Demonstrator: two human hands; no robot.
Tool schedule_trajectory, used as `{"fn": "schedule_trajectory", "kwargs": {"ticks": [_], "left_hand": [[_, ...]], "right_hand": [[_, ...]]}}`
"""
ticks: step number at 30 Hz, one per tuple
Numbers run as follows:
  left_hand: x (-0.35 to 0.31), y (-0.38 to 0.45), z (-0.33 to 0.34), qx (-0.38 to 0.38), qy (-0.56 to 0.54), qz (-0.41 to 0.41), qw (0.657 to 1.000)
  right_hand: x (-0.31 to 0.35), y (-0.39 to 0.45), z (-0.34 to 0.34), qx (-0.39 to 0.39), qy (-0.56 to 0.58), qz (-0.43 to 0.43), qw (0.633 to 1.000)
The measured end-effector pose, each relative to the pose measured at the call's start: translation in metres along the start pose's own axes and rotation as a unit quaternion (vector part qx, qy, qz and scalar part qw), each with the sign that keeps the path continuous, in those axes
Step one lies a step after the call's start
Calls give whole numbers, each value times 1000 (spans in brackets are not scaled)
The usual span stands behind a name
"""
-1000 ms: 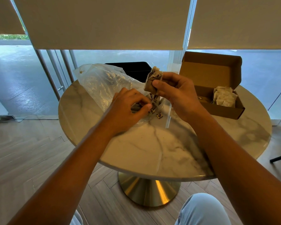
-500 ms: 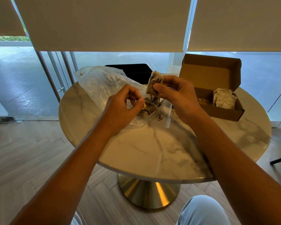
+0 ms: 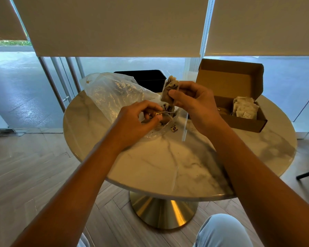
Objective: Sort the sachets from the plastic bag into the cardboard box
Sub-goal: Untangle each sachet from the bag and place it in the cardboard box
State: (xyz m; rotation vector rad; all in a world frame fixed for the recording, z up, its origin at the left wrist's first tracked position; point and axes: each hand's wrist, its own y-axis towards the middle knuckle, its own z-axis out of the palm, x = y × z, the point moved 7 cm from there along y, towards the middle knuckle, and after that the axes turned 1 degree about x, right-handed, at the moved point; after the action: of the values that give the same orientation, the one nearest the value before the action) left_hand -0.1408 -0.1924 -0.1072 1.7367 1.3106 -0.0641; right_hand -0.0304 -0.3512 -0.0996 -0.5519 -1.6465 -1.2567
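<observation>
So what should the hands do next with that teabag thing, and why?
Probably free the string first. The right hand holds a sachet up above the plastic bag, while the left hand pinches a small tag whose strings look tangled with others at the bag's mouth. Once loose, the sachet can go into the cardboard box beside the sachets already there.

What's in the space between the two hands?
In the head view, thin strings run from the left hand, which pinches a small paper tag, toward the sachets gripped in the right hand.
</observation>
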Motion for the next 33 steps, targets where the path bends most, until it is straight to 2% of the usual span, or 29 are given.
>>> {"fn": "schedule_trajectory", "kwargs": {"ticks": [6,10,19,24,33], "left_hand": [[1,3,-13,-85,-47,10,995],[3,5,-17,-116,-46,23,992],[6,3,-20,-133,-58,-13,989],[5,4,-20,-125,-52,-12,991],[7,4,-21,-137,-68,-5,988]], "right_hand": [[-2,-2,7,37,-84,2,996],[-3,-5,11,61,-88,8,994],[1,-10,18,91,-79,9,993],[1,-9,17,76,-89,7,993],[-3,-10,22,104,-76,23,991]]}}
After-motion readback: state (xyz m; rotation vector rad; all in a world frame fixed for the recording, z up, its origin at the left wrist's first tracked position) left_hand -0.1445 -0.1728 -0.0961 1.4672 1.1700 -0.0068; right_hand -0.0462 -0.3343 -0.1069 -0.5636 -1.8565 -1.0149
